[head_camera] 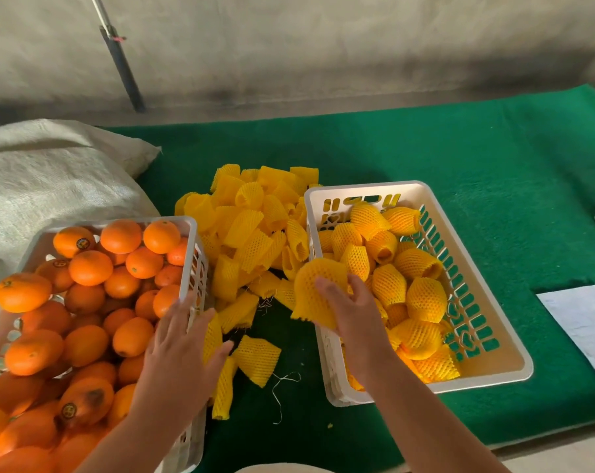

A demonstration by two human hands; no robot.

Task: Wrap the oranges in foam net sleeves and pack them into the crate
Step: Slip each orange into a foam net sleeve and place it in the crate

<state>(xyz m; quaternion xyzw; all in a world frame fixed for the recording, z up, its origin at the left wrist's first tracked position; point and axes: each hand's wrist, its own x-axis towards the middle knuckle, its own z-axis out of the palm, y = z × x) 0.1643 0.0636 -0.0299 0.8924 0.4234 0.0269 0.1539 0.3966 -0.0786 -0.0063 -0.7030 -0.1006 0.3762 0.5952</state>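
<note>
At centre frame the right hand (349, 307) is gripping a foam sleeve (315, 291) with curled fingers, while the spread-fingered left hand (183, 339) is best going for a firm orange (132, 336).

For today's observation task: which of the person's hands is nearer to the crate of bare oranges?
Left. The left hand lies open over the orange crate's right rim; the right hand holds a sleeve by the other crate.

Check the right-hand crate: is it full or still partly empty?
Partly empty. Wrapped oranges cover most of the right crate, but its bare floor shows at the near right corner and its walls rise above them.
</note>
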